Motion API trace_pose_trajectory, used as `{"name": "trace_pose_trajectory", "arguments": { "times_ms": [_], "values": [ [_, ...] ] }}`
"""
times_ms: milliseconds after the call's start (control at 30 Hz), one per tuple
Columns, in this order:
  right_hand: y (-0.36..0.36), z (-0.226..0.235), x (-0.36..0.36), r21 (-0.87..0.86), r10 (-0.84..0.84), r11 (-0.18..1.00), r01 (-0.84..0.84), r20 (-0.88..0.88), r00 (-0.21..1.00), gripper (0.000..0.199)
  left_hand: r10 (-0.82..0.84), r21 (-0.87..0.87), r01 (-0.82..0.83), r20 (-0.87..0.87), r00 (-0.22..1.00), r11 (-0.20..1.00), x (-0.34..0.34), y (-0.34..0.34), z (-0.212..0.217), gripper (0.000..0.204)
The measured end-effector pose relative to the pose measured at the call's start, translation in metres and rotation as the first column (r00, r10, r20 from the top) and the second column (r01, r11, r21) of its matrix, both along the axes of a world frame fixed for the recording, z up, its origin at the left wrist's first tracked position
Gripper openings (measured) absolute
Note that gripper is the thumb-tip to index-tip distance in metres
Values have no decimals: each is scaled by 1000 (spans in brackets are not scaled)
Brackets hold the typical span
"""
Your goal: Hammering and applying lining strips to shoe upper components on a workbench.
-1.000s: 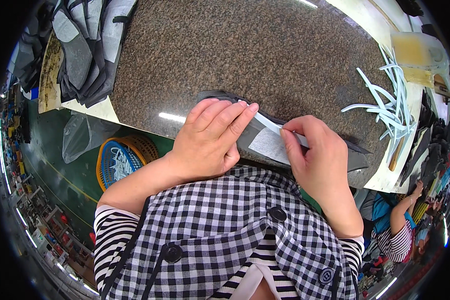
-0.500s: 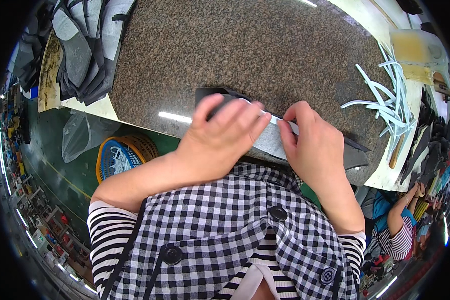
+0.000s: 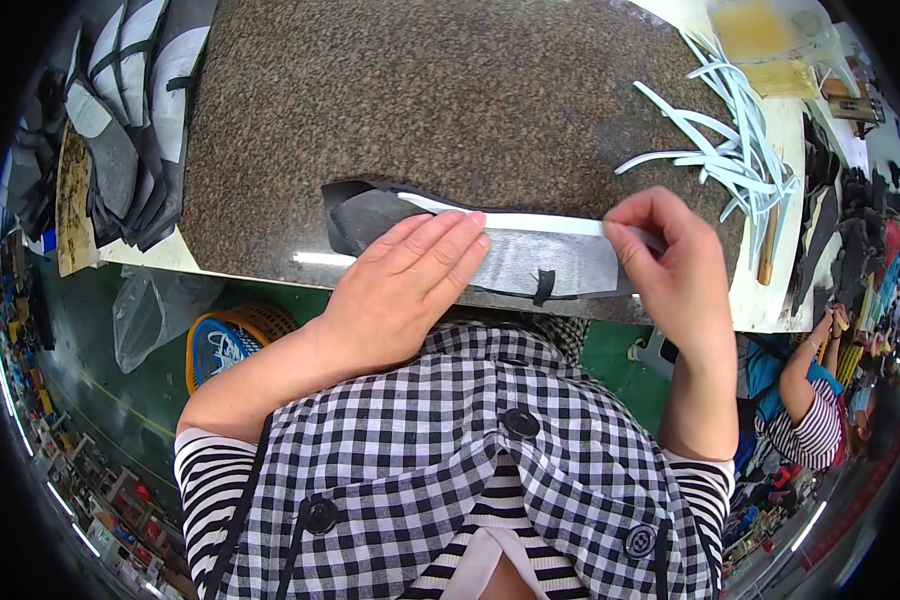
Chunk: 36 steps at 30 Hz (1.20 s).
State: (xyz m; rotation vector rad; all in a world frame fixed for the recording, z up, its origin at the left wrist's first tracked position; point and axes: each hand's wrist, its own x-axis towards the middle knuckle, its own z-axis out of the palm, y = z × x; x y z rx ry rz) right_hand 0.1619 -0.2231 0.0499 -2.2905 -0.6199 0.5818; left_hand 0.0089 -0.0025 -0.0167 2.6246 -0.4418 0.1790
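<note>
Holding pale strip (image 3: 550,223) along far edge of dark panel (image 3: 355,222), near side of speckled brown tabletop (image 3: 420,100).
Left hand (image 3: 407,270) lies flat across both, gripping nothing; right hand (image 3: 673,262) pinches strip farther right. Loose strips (image 3: 735,170) at right; orange basket (image 3: 260,318), green floor (image 3: 620,372) below.

Beyond the grey cut piece (image 3: 555,258), a broad stretch of speckled tabletop (image 3: 420,100) gives me room to pass. Far to my left, stacked dark panels (image 3: 115,165) block the way; past my right hand (image 3: 675,265), a heap of pale blue strips (image 3: 746,168) does, with a translucent plastic tub (image 3: 760,32) behind it.
</note>
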Motion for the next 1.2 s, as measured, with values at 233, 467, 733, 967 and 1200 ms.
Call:
{"name": "trace_pose_trajectory", "arguments": {
  "times_ms": [233,467,733,967,1200],
  "values": [
    [-15,-24,-12,-110,36,994,-4,283,958,11,58,74,-54,-42,997,996,10,-12,14,58],
    [-16,-38,-15,-65,-27,996,57,388,921,14,7,-10,-6,48,999,1000,43,-58,17,47],
    [-53,-46,-8,214,-187,971,108,397,898,12,-66,193,42,120,991,980,48,-65,4,53],
    [-49,-53,-3,18,-160,984,180,550,820,12,-40,312,4,110,993,950,60,-80,7,69],
    [-67,-52,6,214,-235,960,180,268,934,12,-128,351,87,95,987,932,65,-85,10,68]
  ]
}}
